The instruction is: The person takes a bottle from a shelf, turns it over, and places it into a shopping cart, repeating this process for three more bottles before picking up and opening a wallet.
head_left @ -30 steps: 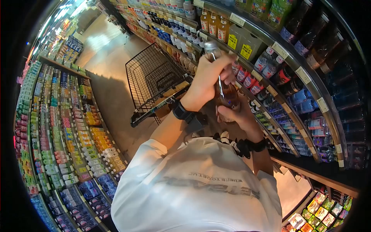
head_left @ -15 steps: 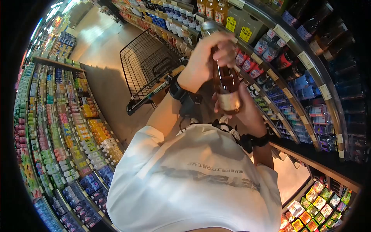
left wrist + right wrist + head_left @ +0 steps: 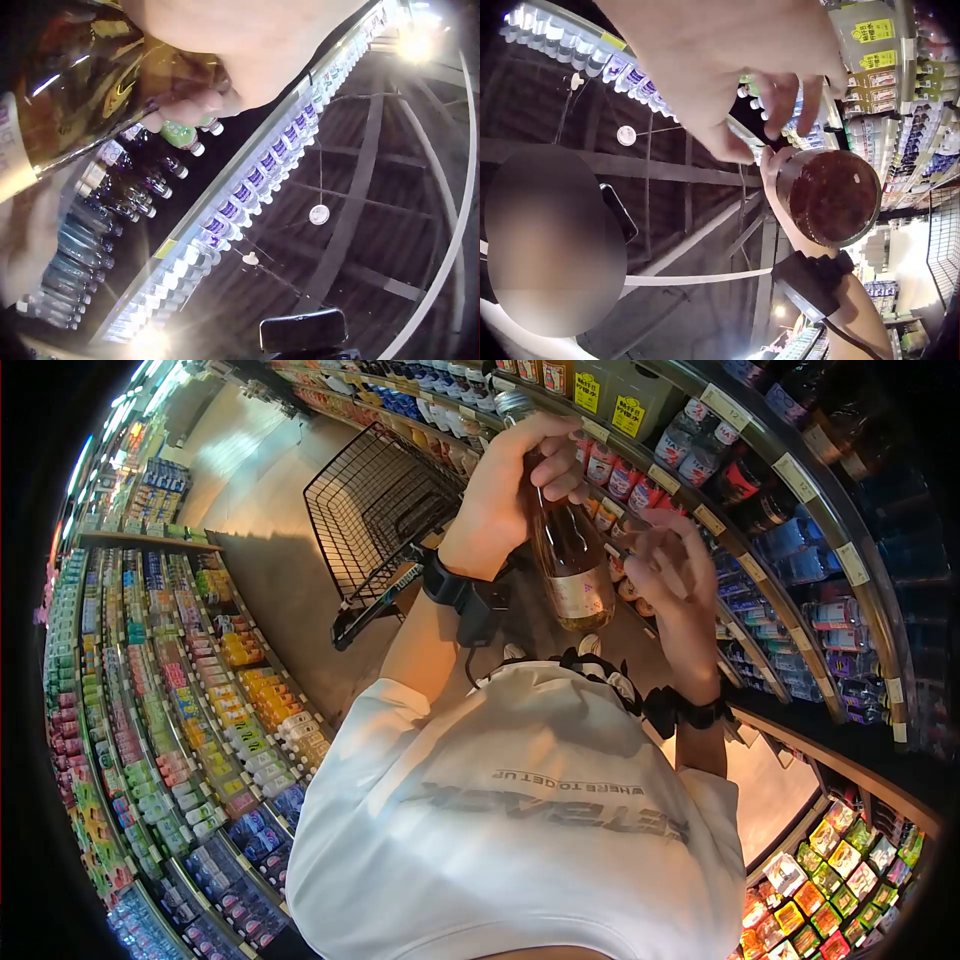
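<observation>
A glass bottle [image 3: 575, 565] of amber-brown drink, with a pale label near its base, slants across the middle of the head view. My left hand [image 3: 520, 485] grips it round the neck, fingers curled over the glass below the silvery cap. In the left wrist view the bottle [image 3: 82, 82] fills the upper left corner. My right hand [image 3: 672, 575] is off to the bottle's right, holding nothing, its fingers loosely bent. From the right wrist, the bottle's round base [image 3: 834, 196] faces the camera, just beyond the right hand [image 3: 735, 60] with its fingers spread.
Close on the right runs a drinks shelf [image 3: 735, 565] with price tags along its edges. A black wire shopping cart [image 3: 375, 510] stands ahead, left of the bottle. Another long shelf of bottles [image 3: 180, 690] lines the left. Colourful packs [image 3: 830, 880] fill the lower right.
My right hand has let go of the bottle's lower part and moved right. The bottle has swung so its label shows, and the left hand has shifted slightly left with it.
</observation>
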Demonstrator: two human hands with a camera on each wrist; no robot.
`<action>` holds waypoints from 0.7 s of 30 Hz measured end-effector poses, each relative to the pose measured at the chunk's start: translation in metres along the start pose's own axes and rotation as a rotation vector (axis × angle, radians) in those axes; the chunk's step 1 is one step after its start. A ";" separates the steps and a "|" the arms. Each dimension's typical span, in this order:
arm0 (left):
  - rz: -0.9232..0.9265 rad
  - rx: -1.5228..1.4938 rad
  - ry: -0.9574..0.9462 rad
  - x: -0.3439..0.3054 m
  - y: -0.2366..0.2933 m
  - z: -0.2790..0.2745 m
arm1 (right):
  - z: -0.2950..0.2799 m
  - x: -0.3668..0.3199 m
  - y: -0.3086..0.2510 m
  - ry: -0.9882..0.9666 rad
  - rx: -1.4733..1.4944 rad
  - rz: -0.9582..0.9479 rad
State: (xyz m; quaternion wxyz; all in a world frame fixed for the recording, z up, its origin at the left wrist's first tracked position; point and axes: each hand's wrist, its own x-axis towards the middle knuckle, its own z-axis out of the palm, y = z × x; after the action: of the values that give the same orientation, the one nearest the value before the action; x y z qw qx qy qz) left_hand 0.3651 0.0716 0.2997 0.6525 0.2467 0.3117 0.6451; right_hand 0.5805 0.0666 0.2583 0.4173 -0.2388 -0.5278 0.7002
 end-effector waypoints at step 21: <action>0.181 0.023 -0.192 0.018 -0.005 0.013 | -0.001 -0.006 0.016 -0.294 0.487 0.196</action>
State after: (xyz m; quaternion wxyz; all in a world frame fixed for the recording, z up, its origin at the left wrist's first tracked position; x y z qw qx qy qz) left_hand 0.3775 0.0901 0.3031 0.6156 0.3422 0.2317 0.6710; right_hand 0.5794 0.0611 0.2423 0.3118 -0.0773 -0.3736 0.8702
